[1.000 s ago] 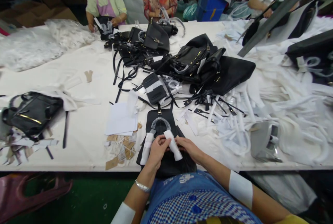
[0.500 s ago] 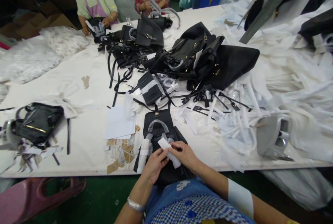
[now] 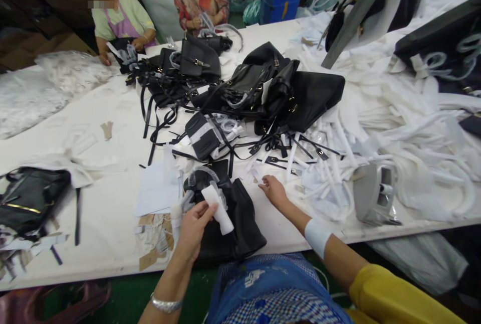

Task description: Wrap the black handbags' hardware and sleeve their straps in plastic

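In front of me a black bag (image 3: pixel 244 223) lies at the table's near edge, with a clear-wrapped handle (image 3: pixel 203 173) on top. My left hand (image 3: pixel 196 226) pinches a strip of white wrapping (image 3: pixel 218 209) between thumb and fingers, over the bag. The wrapping seems to go around a strap, but what lies inside is hidden. To the right of the bag my right hand (image 3: pixel 273 192) reaches out, its fingers slightly curled and apart, with nothing visible in them. Closest to its fingertips are small white strips (image 3: pixel 252 174) on the table.
Black bags (image 3: pixel 319 93) are piled mid-table, with loose straps before them. A grey tape dispenser (image 3: pixel 370 193) stands right, beside heaped white wrapping (image 3: pixel 421 158). White sheets (image 3: pixel 156 191) and tags (image 3: pixel 152 244) lie left. Two people sit opposite; a grey post (image 3: pixel 356 18) slants at upper right.
My right hand has let go of the white wrapping and moved right, towards the small strips. My left hand keeps its hold on the wrapping. The whole view has shifted.
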Tool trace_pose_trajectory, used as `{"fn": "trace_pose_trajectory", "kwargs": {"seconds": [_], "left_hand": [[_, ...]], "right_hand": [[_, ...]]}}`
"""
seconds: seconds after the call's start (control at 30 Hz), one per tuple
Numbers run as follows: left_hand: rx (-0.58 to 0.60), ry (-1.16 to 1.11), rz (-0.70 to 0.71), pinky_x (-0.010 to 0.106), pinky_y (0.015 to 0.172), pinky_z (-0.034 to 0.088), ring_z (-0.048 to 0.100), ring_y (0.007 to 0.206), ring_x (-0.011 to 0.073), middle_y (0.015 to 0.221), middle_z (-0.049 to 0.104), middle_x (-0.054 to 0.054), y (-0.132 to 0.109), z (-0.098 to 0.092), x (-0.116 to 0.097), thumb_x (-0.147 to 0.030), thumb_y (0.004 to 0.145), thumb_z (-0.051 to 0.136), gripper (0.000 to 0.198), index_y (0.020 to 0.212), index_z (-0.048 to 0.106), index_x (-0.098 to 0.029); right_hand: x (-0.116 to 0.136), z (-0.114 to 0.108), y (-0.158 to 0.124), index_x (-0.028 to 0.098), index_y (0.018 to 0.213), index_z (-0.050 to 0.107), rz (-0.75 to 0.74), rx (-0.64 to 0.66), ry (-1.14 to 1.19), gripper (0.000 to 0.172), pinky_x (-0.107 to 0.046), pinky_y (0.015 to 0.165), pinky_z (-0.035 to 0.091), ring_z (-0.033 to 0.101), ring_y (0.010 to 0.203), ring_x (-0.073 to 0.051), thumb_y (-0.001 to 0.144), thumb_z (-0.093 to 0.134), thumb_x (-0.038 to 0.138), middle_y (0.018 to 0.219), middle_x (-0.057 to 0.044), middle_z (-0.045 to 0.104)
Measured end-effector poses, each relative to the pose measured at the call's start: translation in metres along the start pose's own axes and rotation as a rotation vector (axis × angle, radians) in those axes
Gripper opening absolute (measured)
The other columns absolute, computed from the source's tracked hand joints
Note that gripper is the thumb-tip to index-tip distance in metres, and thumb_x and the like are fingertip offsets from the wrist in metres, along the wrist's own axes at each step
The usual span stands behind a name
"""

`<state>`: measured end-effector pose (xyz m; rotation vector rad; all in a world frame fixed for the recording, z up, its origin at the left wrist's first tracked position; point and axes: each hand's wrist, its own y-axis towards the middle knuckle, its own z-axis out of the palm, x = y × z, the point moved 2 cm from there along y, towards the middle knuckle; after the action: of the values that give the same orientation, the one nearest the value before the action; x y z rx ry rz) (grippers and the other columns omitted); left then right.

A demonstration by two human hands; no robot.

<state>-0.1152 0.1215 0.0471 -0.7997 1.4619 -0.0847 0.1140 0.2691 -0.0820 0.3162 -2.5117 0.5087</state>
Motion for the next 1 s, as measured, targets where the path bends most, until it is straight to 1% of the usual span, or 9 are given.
{"fn": "trace_pose_trajectory", "kwargs": {"seconds": [0.1,0.27,0.37,0.47,0.6,0.7,0.8,0.87,1.0], "left_hand": [[0.097,0.1,0.02,0.03,0.07,0.049,0.064,0.087,0.0264,0.089,0.073,0.007,-0.004,0.001,-0.018,-0.042,0.067,0.075,0.039,0.097,0.072,-0.017],[0.248,0.143,0.044,0.037,0.079,0.05,0.065,0.086,0.029,0.085,0.073,0.008,-0.013,0.021,-0.015,-0.038,0.068,0.074,0.03,0.089,0.074,-0.018],[0.264,0.095,0.052,0.038,0.082,0.05,0.065,0.088,0.0297,0.086,0.073,0.009,-0.008,0.028,-0.019,-0.037,0.065,0.075,0.03,0.087,0.074,-0.017],[0.247,0.065,0.091,0.039,0.085,0.05,0.065,0.091,0.0301,0.089,0.073,0.011,0.0,0.021,-0.04,-0.036,0.064,0.077,0.032,0.089,0.074,-0.016],[0.269,0.145,0.143,0.037,0.084,0.05,0.065,0.091,0.0285,0.089,0.073,0.008,0.003,0.001,-0.073,-0.038,0.069,0.073,0.037,0.098,0.072,-0.016],[0.261,0.265,0.186,0.034,0.079,0.051,0.066,0.086,0.0282,0.086,0.073,0.008,0.003,-0.009,-0.083,-0.038,0.067,0.075,0.034,0.093,0.073,-0.015],[0.288,0.269,0.156,0.034,0.078,0.051,0.066,0.085,0.0283,0.085,0.073,0.008,0.007,-0.005,-0.071,-0.039,0.064,0.077,0.035,0.091,0.074,-0.017],[0.339,0.197,0.096,0.035,0.079,0.05,0.066,0.086,0.0273,0.085,0.073,0.006,0.012,0.005,-0.055,-0.041,0.066,0.076,0.037,0.094,0.074,-0.018],[0.4,0.129,0.036,0.028,0.069,0.046,0.063,0.079,0.0222,0.083,0.072,0.007,0.021,0.032,-0.019,-0.043,0.071,0.071,0.038,0.097,0.072,-0.015]], "right_hand": [[-0.004,0.003,0.015,0.015,0.103,0.056,0.0,0.023,-0.113,0.024,-0.03,0.085,0.042,0.056,0.099,-0.023,0.083,0.062,0.027,0.106,-0.012,0.06],[-0.002,0.007,0.021,0.014,0.099,0.057,0.019,0.077,-0.219,0.018,-0.029,0.081,0.04,0.057,0.097,-0.024,0.084,0.061,0.025,0.102,-0.013,0.061],[-0.002,0.006,0.022,0.014,0.101,0.059,0.016,0.109,-0.252,0.019,-0.028,0.08,0.039,0.058,0.096,-0.024,0.085,0.059,0.024,0.103,-0.014,0.063],[-0.003,0.003,0.022,0.013,0.102,0.061,0.004,0.123,-0.251,0.019,-0.027,0.079,0.039,0.059,0.097,-0.022,0.086,0.055,0.021,0.103,-0.013,0.064],[-0.008,-0.005,0.015,0.018,0.097,0.067,-0.012,0.14,-0.19,0.02,-0.024,0.075,0.039,0.061,0.095,-0.02,0.087,0.052,0.025,0.1,-0.008,0.068],[-0.017,-0.012,0.007,0.022,0.102,0.068,0.022,0.123,-0.133,0.024,-0.024,0.07,0.039,0.063,0.091,-0.02,0.088,0.049,0.028,0.096,-0.006,0.071],[-0.028,-0.017,0.002,0.022,0.121,0.058,0.073,0.092,-0.076,0.036,-0.022,0.067,0.04,0.065,0.084,-0.017,0.087,0.049,0.024,0.086,-0.001,0.073],[-0.037,-0.019,0.0,0.019,0.125,0.054,0.11,0.07,-0.051,0.04,-0.021,0.066,0.04,0.066,0.08,-0.016,0.086,0.051,0.021,0.078,0.0,0.072],[-0.053,-0.027,-0.005,0.015,0.106,0.066,0.195,-0.001,-0.053,0.025,-0.022,0.067,0.041,0.066,0.082,-0.019,0.086,0.052,0.022,0.081,-0.005,0.073]]}}
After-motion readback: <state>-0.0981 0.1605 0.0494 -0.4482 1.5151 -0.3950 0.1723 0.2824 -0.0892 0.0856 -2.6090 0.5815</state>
